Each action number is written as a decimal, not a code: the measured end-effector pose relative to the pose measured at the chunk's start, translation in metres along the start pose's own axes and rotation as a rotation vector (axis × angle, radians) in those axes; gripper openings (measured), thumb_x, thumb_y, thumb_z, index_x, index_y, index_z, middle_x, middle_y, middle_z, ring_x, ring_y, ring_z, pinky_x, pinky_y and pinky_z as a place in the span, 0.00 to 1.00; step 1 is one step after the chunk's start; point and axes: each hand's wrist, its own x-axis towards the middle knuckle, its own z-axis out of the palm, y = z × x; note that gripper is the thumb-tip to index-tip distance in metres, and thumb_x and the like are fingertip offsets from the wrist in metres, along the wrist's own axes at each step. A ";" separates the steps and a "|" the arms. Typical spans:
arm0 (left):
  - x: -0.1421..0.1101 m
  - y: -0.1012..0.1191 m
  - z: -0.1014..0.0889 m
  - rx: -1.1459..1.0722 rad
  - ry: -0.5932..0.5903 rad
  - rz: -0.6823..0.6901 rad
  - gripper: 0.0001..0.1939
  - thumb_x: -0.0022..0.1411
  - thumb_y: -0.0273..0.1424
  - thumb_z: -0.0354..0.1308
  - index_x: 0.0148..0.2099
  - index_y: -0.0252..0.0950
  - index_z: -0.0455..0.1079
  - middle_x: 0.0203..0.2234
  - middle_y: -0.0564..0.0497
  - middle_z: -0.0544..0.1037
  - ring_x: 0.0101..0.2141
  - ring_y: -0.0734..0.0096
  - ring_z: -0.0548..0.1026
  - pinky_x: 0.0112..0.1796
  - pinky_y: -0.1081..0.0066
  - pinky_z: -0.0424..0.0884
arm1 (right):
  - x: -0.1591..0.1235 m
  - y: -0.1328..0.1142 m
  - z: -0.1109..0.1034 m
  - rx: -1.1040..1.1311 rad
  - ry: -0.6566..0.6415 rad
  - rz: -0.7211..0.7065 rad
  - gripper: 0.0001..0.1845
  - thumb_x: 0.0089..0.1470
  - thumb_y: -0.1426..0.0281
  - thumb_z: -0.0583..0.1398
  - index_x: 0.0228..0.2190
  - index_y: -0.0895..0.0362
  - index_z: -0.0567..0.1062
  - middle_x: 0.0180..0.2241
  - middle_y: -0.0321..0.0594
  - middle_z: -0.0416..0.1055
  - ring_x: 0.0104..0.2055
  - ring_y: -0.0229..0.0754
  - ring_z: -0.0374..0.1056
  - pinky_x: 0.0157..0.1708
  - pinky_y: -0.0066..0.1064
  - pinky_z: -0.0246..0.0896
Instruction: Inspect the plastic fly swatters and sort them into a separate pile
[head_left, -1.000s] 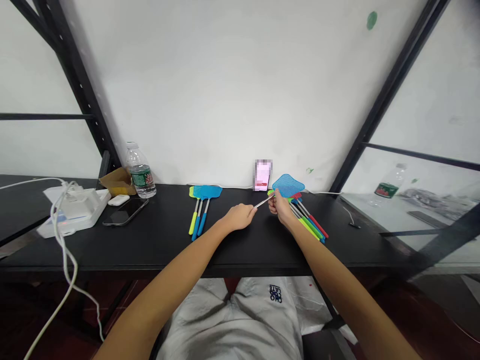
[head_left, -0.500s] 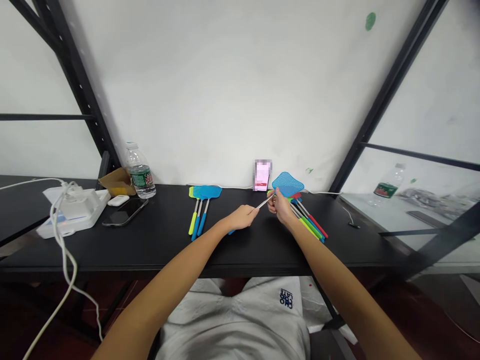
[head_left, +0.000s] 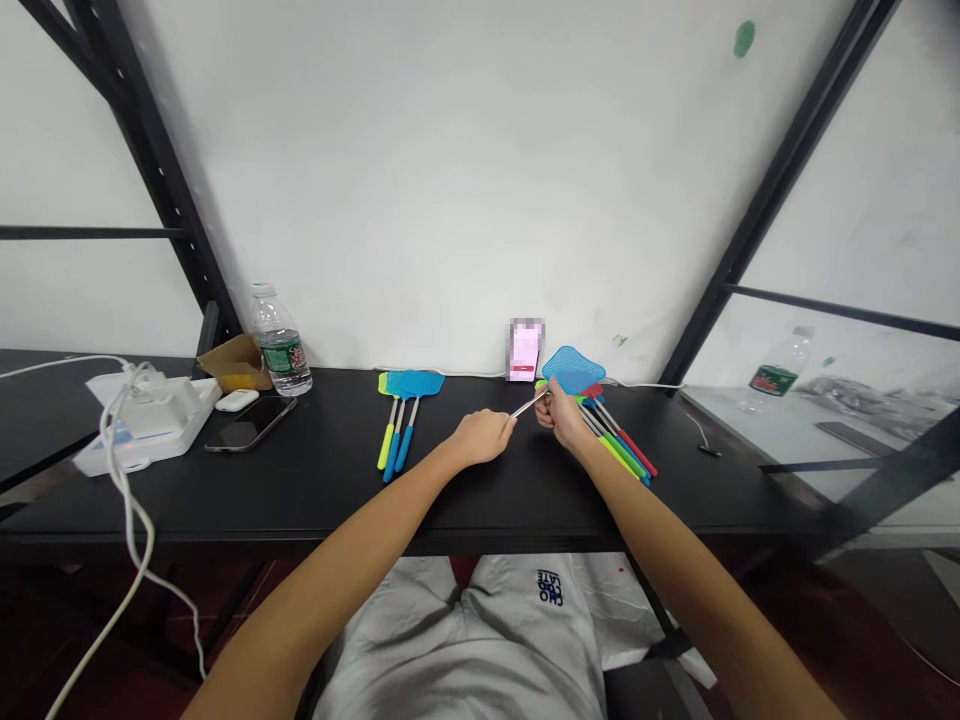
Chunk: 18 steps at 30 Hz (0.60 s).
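Note:
Both of my hands hold one blue fly swatter (head_left: 574, 369) above the black table. My left hand (head_left: 484, 437) is closed round its handle end, which it hides. My right hand (head_left: 560, 412) pinches the metal rod just below the mesh head. Under and beside my right hand lies a bunch of several fly swatters (head_left: 624, 448) with red, green, yellow and blue handles. Left of my left hand, blue fly swatters (head_left: 405, 440) and a yellow-green fly swatter (head_left: 385, 445) lie side by side, heads toward the wall.
A phone (head_left: 524, 350) with a lit screen leans on the wall. At the left are a water bottle (head_left: 282, 345), a dark phone (head_left: 251, 424), a white case (head_left: 237, 400), a cardboard box (head_left: 236, 365) and a power strip (head_left: 157, 420) with cables. A cable end (head_left: 709, 452) lies at the right.
Both hands keep their hold on the blue fly swatter. Its head has dipped slightly, and its blue handle end no longer shows past my left hand.

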 end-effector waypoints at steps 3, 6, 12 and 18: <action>-0.002 0.004 0.000 0.067 0.009 -0.020 0.28 0.69 0.43 0.31 0.42 0.36 0.71 0.36 0.40 0.78 0.38 0.55 0.77 0.40 0.59 0.69 | -0.001 0.001 0.002 -0.002 -0.015 0.006 0.21 0.56 0.50 0.54 0.26 0.55 0.63 0.14 0.28 0.53 0.12 0.29 0.44 0.12 0.21 0.34; -0.002 0.007 -0.001 0.075 -0.003 -0.038 0.28 0.70 0.43 0.31 0.44 0.36 0.71 0.37 0.40 0.78 0.39 0.56 0.77 0.41 0.59 0.69 | -0.001 0.003 0.002 -0.010 -0.020 -0.004 0.21 0.55 0.50 0.54 0.26 0.55 0.64 0.14 0.28 0.54 0.12 0.29 0.45 0.12 0.21 0.34; -0.003 0.008 -0.002 0.074 -0.005 -0.034 0.28 0.70 0.43 0.30 0.44 0.36 0.71 0.37 0.41 0.78 0.39 0.56 0.77 0.41 0.59 0.69 | 0.002 0.007 -0.001 0.001 -0.040 -0.001 0.22 0.55 0.48 0.54 0.26 0.55 0.64 0.14 0.28 0.54 0.12 0.29 0.45 0.11 0.22 0.33; -0.002 0.007 -0.001 0.061 -0.003 -0.039 0.28 0.70 0.42 0.31 0.43 0.35 0.71 0.37 0.40 0.78 0.38 0.55 0.77 0.39 0.60 0.69 | -0.003 0.009 0.006 -0.019 -0.041 0.002 0.22 0.54 0.48 0.55 0.27 0.55 0.64 0.14 0.28 0.55 0.12 0.29 0.45 0.12 0.21 0.34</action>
